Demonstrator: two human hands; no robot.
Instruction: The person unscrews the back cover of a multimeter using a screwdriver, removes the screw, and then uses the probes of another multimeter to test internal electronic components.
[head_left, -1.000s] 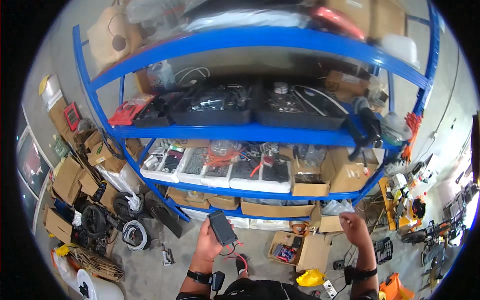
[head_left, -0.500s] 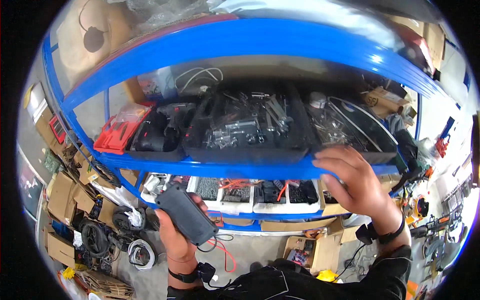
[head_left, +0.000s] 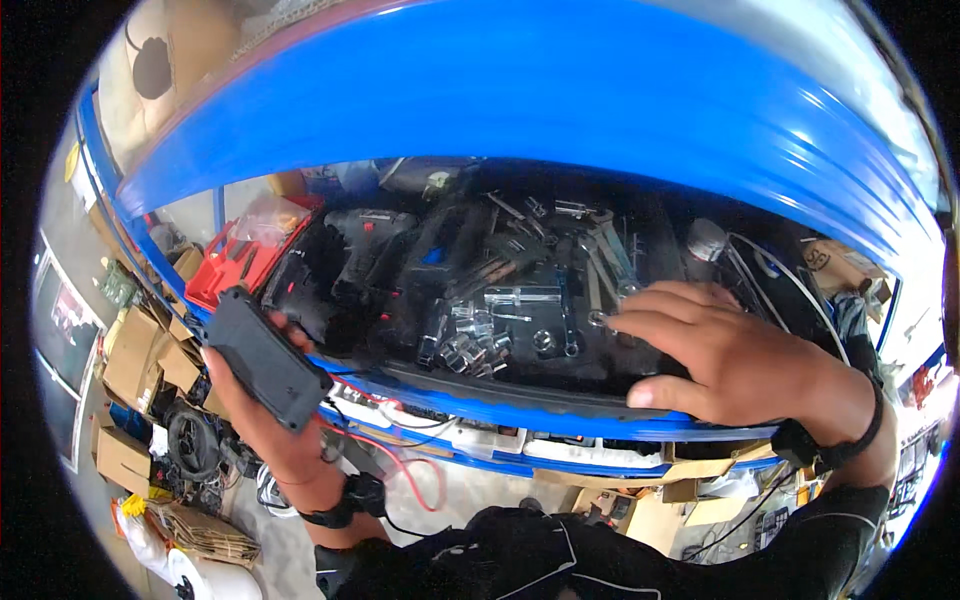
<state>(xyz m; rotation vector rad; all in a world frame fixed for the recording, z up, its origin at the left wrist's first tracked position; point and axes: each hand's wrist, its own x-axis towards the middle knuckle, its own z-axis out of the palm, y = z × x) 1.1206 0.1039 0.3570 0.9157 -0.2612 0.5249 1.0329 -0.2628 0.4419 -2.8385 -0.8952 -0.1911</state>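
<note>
Black box (head_left: 266,356), in left hand (head_left: 258,418), right hand (head_left: 705,348) apart

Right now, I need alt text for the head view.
A person's left hand holds a dark rectangular box; the right hand is over a black tray of wrenches and sockets on a blue shelf. A red case sits at left.

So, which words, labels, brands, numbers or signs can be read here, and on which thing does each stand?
Brown cardboard box at right: a dark printed mark, too small and blurred to quote.
Black rectangular device in the left hand: no readable text on the face shown.
Nothing else reads clearly.
</note>
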